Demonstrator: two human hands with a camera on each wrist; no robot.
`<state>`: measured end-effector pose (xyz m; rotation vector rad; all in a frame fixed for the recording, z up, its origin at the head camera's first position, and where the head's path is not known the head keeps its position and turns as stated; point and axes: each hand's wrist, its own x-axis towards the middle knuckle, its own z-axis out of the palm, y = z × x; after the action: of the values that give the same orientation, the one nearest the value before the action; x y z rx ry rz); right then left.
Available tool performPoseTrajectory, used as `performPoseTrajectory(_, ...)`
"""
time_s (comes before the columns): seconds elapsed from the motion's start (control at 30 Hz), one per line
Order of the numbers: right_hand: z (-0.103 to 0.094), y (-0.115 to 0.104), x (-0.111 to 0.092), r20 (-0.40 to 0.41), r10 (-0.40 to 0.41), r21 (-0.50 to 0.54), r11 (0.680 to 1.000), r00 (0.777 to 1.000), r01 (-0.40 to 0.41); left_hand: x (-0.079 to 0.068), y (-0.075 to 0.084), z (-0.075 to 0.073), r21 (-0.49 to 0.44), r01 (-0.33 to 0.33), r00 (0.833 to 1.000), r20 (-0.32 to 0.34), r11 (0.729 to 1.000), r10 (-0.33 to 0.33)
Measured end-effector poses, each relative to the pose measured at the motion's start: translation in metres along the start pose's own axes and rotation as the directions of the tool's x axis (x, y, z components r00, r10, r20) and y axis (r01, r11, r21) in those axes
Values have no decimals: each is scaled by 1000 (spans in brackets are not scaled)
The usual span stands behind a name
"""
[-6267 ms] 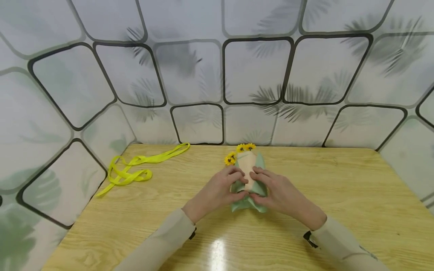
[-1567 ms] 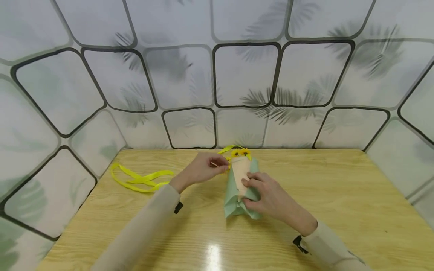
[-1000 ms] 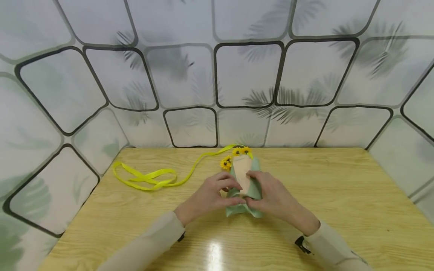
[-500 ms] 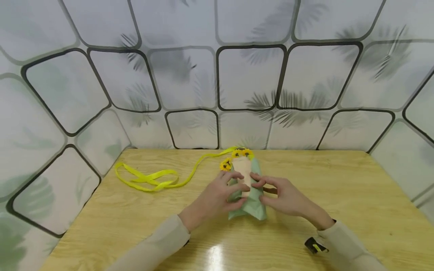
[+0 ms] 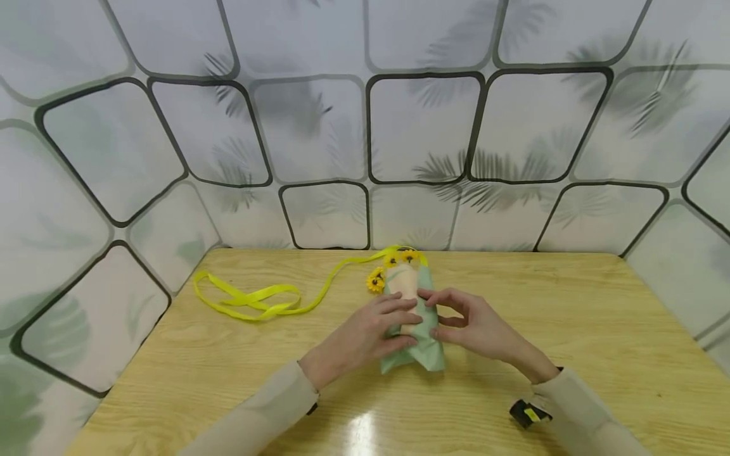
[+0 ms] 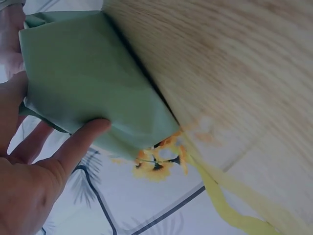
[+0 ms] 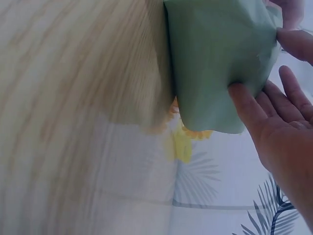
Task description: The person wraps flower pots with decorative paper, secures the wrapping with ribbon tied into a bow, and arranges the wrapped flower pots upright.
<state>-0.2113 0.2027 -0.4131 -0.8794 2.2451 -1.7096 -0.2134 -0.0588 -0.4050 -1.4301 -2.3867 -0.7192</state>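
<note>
Green bundle (image 6: 83, 73): what comes before it, close to you?

Your two sleeves (image 5: 259, 405), and a small black thing (image 5: 529, 413) by your right cuff.

Next, what are your hands doing?

Your left hand (image 5: 365, 329) rests over the left side and top, fingers a bit apart. Your right hand (image 5: 479, 326) touches the right side with its fingertips, and there's a gap between finger and thumb. I can't tell how hard you press.

Where is your bundle?

On the wooden table (image 5: 570, 316), right under your fingers, with a peach strip (image 5: 403, 278) facing up.

And farther from you?

Yellow flowers (image 5: 409, 256) show at its far end and left edge. Your yellow ribbon (image 5: 251, 297) loops on the left and runs behind them. Last comes a leafy wall (image 5: 422, 126).
</note>
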Motion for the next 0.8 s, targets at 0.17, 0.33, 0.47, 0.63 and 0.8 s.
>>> performPoseTrajectory(0.17, 1, 3, 1, 9, -11, 67, 998, 1000, 11, -3, 3, -7, 19, 15, 1000, 19, 1000, -15)
performPoseTrajectory(0.33, -13, 10, 12, -161, 26, 45, 999, 987, -19, -1, 4, -10, 41, 31, 999, 38, 999, -33)
performPoseTrajectory(0.47, -32, 24, 33, -271, 81, -216, 966, 959, -143, -3, 4, -10, 60, 41, 997, 58, 997, -44)
performPoseTrajectory(0.63, -48, 44, 60, -153, 103, -624, 761, 983, -177, -5, 6, -9, 37, 41, 997, 71, 998, -44)
performPoseTrajectory(0.8, -51, 53, 78, 12, 44, -741, 671, 999, -20, -4, 8, -9, 13, 38, 996, 78, 999, -39)
